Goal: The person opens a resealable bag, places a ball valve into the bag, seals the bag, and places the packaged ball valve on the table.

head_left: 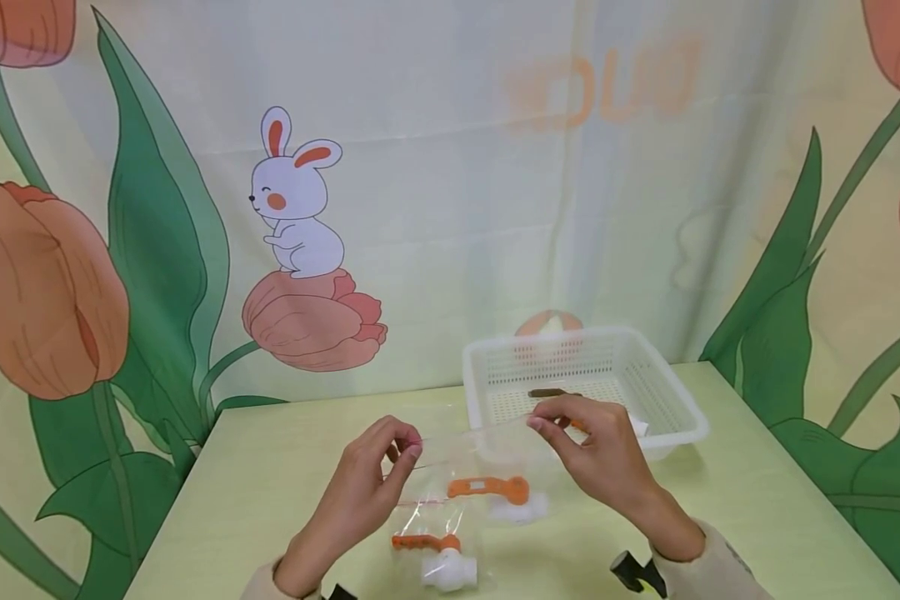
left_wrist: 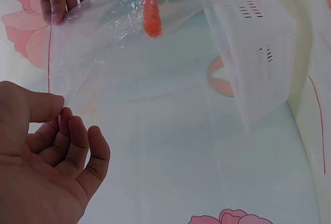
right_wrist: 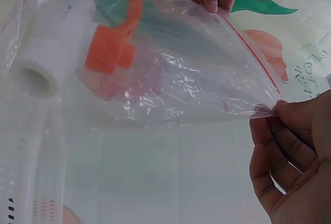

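My left hand (head_left: 363, 471) and right hand (head_left: 600, 450) each pinch an upper corner of a clear zip bag (right_wrist: 181, 89), its red seal line stretched between them. Inside lies a white plastic pipe valve (right_wrist: 57, 38) with an orange handle (head_left: 487, 487), down at the end away from my fingers. In the left wrist view, my left thumb and index finger grip the corner while the other fingers curl loosely. Below the held bag, on the table, a second clear bag (head_left: 412, 558) contains another white valve (head_left: 450, 569) with an orange handle.
A white perforated basket (head_left: 678, 396) stands at the back right of the pale green table (head_left: 270, 467), behind my right hand. In it are a dark brown object (head_left: 551, 392) and a white piece (head_left: 637, 427). A printed curtain (head_left: 435, 208) hangs behind the table.
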A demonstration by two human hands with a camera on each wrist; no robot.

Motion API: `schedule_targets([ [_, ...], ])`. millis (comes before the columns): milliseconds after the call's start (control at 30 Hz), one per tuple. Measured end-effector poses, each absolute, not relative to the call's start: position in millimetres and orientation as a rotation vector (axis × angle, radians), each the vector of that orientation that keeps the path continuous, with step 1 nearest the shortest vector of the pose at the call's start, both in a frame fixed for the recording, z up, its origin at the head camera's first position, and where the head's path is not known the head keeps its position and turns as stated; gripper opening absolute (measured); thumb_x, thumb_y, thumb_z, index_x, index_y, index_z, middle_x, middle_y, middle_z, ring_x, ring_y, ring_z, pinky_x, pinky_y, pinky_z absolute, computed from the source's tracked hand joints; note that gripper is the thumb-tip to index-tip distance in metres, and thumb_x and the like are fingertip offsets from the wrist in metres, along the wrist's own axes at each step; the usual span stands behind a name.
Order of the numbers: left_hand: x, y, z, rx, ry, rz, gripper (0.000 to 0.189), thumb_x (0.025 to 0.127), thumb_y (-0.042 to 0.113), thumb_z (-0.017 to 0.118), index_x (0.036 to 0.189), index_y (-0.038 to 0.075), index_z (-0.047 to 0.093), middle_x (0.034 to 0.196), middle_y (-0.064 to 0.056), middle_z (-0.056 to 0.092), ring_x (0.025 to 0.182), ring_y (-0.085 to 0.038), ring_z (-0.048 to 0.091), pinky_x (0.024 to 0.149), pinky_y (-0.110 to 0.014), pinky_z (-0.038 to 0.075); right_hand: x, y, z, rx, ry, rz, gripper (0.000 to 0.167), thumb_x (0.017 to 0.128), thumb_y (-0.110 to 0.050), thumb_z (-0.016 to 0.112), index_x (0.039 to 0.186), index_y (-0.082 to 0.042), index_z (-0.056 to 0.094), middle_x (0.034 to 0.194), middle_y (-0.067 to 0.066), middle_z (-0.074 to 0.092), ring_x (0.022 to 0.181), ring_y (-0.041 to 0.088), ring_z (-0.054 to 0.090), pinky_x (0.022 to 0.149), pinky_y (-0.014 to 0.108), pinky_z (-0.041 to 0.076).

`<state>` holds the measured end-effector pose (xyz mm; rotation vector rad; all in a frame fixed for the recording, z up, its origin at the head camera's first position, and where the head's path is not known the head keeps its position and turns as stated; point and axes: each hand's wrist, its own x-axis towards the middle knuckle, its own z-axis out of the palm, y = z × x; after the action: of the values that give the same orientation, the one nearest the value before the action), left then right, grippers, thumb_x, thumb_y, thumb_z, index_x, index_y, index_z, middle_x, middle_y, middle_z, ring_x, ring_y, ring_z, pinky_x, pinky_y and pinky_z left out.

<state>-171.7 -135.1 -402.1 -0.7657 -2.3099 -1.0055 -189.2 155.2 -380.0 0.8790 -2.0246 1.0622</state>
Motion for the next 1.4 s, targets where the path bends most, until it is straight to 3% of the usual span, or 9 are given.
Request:
schedule_targets([
  [100,-172,-135,-401,-0.746,-2.264,-0.998,0.004,0.096,0.016,0.063,0.093,0.015,0.061,0.083,0.013,0.055,0.075,-0.002,0.053,0.065,-0.021,0.048,-190,156,-382,0.883,-2.027,1.063,0.015,0.08,-0.005,0.078,0.09,-0.016,0.074,0.082,-0.005,0.073,0.07,0.001,0.06,0.059,0.015,0.044],
  [700,-172,-131,-389,-0.751,-2.103,-0.996,0.016,0.088,-0.001,0.069,0.091,0.012,0.061,0.082,0.009,0.058,0.073,-0.004,0.054,0.067,-0.02,0.05,-193,162,-394,0.892,-2.154,1.046,0.003,0.09,-0.02,0.072,0.091,-0.017,0.072,0.078,-0.012,0.069,0.069,-0.001,0.058,0.057,0.02,0.047],
  [967,-173,-133,-388,-0.739,-2.124,-0.987,0.014,0.088,0.0,0.069,0.092,0.012,0.061,0.083,0.008,0.059,0.075,-0.004,0.054,0.068,-0.019,0.05,-192,162,-402,0.931,-2.186,1.056,0.006,0.089,-0.013,0.072,0.09,-0.019,0.071,0.082,-0.012,0.07,0.072,-0.001,0.061,0.058,0.022,0.052],
  [1100,-174,-137,-389,-0.713,-2.163,-0.97,0.013,0.089,0.001,0.068,0.093,0.011,0.061,0.082,0.007,0.058,0.075,-0.004,0.054,0.068,-0.021,0.05,-189,163,-405,0.94,-2.231,1.005,0.022,0.089,-0.017,0.072,0.111,-0.019,0.068,0.098,-0.008,0.073,0.084,0.003,0.067,0.071,0.025,0.055],
  [1167,-174,-140,-389,-0.686,-2.187,-0.955,0.013,0.089,0.001,0.069,0.093,0.011,0.061,0.082,0.007,0.058,0.076,-0.004,0.054,0.068,-0.021,0.05,-186,166,-406,0.942,-2.268,0.929,0.038,0.09,-0.023,0.071,0.126,-0.02,0.062,0.113,-0.006,0.071,0.1,0.008,0.067,0.083,0.029,0.055],
  [1300,-174,-148,-390,-0.623,-2.235,-0.922,0.014,0.088,0.002,0.07,0.093,0.012,0.061,0.082,0.009,0.057,0.076,-0.003,0.053,0.067,-0.019,0.049,-180,173,-410,0.981,-2.325,0.692,0.062,0.089,-0.035,0.07,0.145,-0.024,0.047,0.144,-0.003,0.054,0.128,0.018,0.054,0.099,0.043,0.048],
  [1400,-175,-156,-390,-0.595,-2.252,-0.907,0.014,0.088,0.002,0.07,0.093,0.012,0.061,0.082,0.009,0.057,0.076,-0.003,0.053,0.066,-0.019,0.048,-175,179,-413,1.026,-2.333,0.545,0.069,0.089,-0.043,0.068,0.15,-0.026,0.039,0.154,-0.001,0.042,0.137,0.023,0.045,0.101,0.048,0.043],
])
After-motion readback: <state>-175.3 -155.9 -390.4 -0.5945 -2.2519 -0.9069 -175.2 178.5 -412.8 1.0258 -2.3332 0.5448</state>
